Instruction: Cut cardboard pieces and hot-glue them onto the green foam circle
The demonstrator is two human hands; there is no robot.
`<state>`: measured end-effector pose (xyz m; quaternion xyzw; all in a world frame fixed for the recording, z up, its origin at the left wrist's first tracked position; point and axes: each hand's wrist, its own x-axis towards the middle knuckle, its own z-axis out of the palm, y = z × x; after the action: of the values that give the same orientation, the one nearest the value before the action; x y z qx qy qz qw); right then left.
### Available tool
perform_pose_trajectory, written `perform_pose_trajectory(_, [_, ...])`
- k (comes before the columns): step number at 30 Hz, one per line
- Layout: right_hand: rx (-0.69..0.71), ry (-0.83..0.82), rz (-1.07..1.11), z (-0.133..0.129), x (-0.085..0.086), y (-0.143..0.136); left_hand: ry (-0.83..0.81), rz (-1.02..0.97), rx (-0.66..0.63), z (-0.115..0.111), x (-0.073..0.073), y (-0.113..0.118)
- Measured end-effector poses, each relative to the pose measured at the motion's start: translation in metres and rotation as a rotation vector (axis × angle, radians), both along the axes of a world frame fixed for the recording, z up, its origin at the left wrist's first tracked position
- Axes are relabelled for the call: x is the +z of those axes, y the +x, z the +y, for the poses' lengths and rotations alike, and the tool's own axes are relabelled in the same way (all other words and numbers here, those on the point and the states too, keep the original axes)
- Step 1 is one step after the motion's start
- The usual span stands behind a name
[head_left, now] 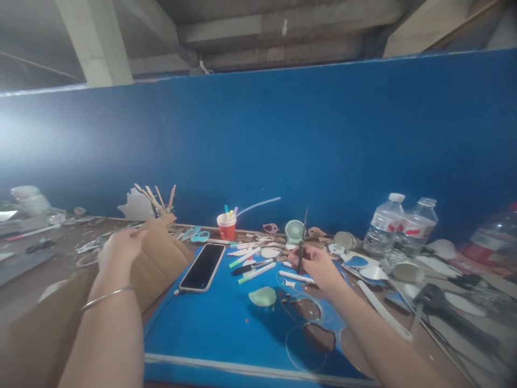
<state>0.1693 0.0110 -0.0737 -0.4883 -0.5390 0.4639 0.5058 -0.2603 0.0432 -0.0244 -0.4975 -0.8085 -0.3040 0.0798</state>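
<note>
My left hand (121, 249), with a thin bracelet at the wrist, is closed on a bent sheet of brown cardboard (161, 258) at the left. Over the right side of the blue board (194, 328), my right hand (309, 260) is closed around a thin dark tool with its narrow tip pointing up; it looks like scissors (301, 250). A phone (203, 267) lies between my hands, with a cable at its lower end. Several markers (256, 272) and a pale green cut shape (262, 296) rest on the board. Cut-out openings (319, 337) show near its right side.
A red paper cup (226, 227) with markers and a small green fan (294, 231) stand at the back. Two plastic bottles (385, 221) are at the right, near a black-handled tool (448, 318) and paper scraps. A blue partition (258, 140) rises behind.
</note>
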Motion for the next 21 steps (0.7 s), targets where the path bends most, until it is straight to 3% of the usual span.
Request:
perform_pose_trajectory(4, [0.066,0.05,-0.038,-0.008,0.004,-0.006,0.047,0.065,0.021,-0.017,0.033,0.027])
perform_pose_trajectory(8, [0.106,0.062,-0.027,-0.02,0.003,-0.021,0.204,0.155,-0.21,-0.032,0.055,0.09])
perform_pose_trajectory(12, [0.172,0.097,0.056,-0.033,0.002,-0.039,0.219,0.087,-0.419,-0.036,0.054,0.153])
perform_pose_trajectory(17, [0.183,-0.01,0.128,-0.04,0.0,-0.044,0.191,0.005,-0.535,-0.03,0.043,0.19])
perform_pose_trajectory(21, [0.064,0.03,0.296,-0.038,-0.003,-0.043,0.506,0.024,-0.451,-0.047,0.048,0.205])
